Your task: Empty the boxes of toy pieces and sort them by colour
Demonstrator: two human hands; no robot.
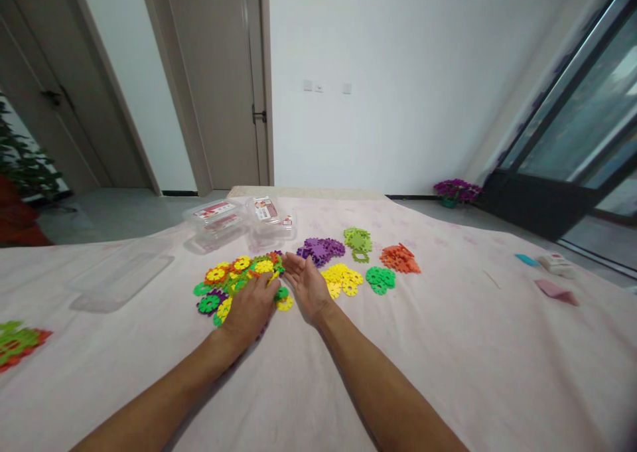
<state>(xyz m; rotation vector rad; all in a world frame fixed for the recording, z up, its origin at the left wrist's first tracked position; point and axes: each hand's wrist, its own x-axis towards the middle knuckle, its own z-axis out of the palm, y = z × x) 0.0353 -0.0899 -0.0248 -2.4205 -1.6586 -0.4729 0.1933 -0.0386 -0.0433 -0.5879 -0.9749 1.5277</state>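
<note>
A mixed heap of flat plastic flower-shaped pieces (231,281), yellow, green, orange and purple, lies on the pale pink sheet (448,346). My left hand (251,306) rests palm down on the heap's near right side, fingers spread over the pieces. My right hand (306,283) stands on its edge just right of the heap, fingers stretched out and together, holding nothing. Sorted piles lie beyond and to the right: purple (321,249), light green (358,241), orange (399,258), yellow (342,279) and dark green (381,279).
Two clear lidded boxes with red labels (239,218) stand at the back. A clear lid (119,276) lies at the left. More green and orange pieces (17,342) sit at the left edge. Small cards (552,276) lie far right. Doors, a wall and potted flowers (455,192) stand behind.
</note>
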